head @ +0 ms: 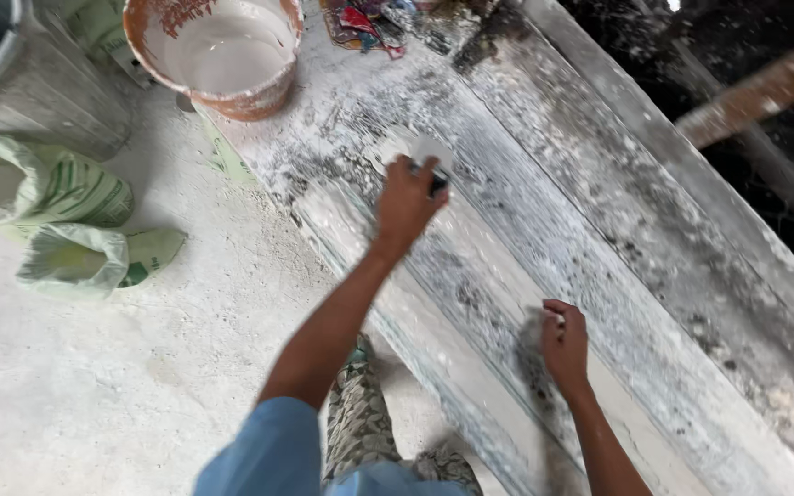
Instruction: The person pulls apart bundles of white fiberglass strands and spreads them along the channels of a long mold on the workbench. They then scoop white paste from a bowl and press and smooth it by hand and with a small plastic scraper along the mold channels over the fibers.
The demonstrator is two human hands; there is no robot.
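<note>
A long wooden panel [599, 230] smeared with white putty lies on the floor, running from the top middle to the bottom right. My left hand [406, 207] is stretched out over its upper part, gripping a putty knife by its dark handle. The knife's pale blade [425, 147] is pressed flat on the panel just beyond my fingers. My right hand [564, 344] rests lower down on the panel with curled fingers. Something small and pale shows at its fingertips, but I cannot tell whether it is held.
A paint-stained bucket [259, 87] with white putty stands at the top left edge of the panel. A grey metal drum [39, 92] and two pale green sacks [66, 188] sit to the left on the dusty floor. My patterned trouser leg [360, 422] is beside the panel.
</note>
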